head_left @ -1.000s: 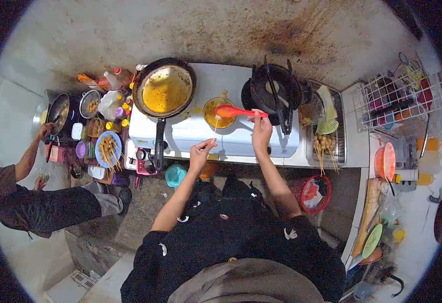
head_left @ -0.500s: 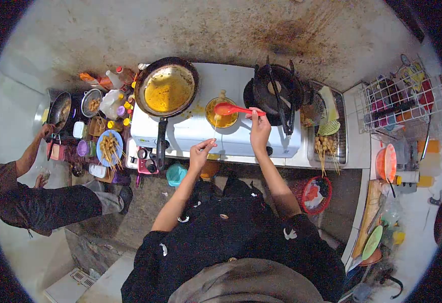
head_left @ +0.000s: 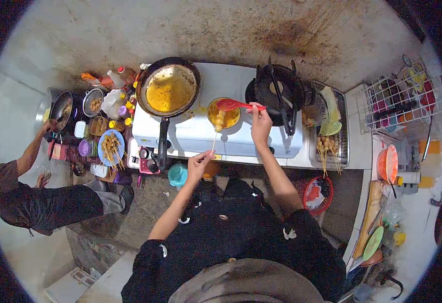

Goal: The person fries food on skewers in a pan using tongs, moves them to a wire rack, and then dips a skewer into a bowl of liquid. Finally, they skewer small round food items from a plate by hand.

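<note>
My left hand (head_left: 200, 161) pinches the lower end of a skewer with round pale balls (head_left: 219, 122). The balls lie over the front part of a small bowl of yellow liquid (head_left: 232, 118). A red spoon (head_left: 228, 104) is in my right hand (head_left: 259, 117), its head over the bowl just above the skewer's tip. The bowl rests on the white stove (head_left: 206, 139), between a large pan with yellow liquid (head_left: 166, 93) and a dark burner (head_left: 286, 96).
At left, a person (head_left: 34, 189) holds a small pan (head_left: 62, 111). A blue plate of skewers (head_left: 111, 149) stands left of the stove; more skewers (head_left: 327, 145) lie on a tray at right. Beyond are a wire rack (head_left: 400, 103) and a red basket (head_left: 318, 194).
My left hand has moved slightly down and the skewer has come toward me, showing more of its balls. The red spoon's head has risen slightly.
</note>
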### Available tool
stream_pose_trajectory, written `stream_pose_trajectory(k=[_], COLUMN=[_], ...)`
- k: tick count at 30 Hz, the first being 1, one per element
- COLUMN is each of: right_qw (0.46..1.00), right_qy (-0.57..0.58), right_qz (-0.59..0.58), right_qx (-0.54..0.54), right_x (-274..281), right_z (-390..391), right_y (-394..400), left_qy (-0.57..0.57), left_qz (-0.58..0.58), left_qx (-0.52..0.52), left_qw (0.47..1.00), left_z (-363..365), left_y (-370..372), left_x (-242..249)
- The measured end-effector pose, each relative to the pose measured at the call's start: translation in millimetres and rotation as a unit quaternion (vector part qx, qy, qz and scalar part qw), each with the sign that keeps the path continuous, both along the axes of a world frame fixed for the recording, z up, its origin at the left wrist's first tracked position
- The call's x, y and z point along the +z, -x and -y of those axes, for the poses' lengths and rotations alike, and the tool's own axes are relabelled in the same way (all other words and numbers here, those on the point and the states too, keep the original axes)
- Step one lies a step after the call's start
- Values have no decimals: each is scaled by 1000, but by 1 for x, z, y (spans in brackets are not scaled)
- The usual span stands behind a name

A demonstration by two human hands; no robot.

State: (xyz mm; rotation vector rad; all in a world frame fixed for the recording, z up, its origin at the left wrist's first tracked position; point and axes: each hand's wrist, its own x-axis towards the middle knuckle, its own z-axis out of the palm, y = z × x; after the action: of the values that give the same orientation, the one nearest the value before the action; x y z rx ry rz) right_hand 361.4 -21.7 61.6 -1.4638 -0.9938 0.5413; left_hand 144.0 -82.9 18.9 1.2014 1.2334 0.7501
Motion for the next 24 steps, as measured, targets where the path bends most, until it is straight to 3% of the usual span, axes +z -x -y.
stream_pose_trajectory(k=[3, 5, 8, 15, 18, 24], right_qw=[999, 994, 986, 988, 983, 987], right_qy=[34, -20, -58, -18, -11, -8], right_qz=[-6, 111, 157, 145, 178, 160], right_qx=[-9, -2, -15, -40, 49, 9], right_x=[0, -1, 1, -7, -14, -31], right_z=[0, -1, 0, 1, 1, 3], right_y=[1, 0, -5, -5, 1, 11], left_qy=[0, 6, 5, 3, -4, 15], left_qz=[23, 30, 14, 44, 24, 7], left_qx=[2, -5, -2, 22, 10, -16], left_qw=[1000, 1000, 1000, 999, 1000, 1000], left_z=[4, 4, 3, -4, -10, -23], left_y=[5, 7, 6, 13, 20, 32], left_x=[-1, -3, 9, 14, 24, 29])
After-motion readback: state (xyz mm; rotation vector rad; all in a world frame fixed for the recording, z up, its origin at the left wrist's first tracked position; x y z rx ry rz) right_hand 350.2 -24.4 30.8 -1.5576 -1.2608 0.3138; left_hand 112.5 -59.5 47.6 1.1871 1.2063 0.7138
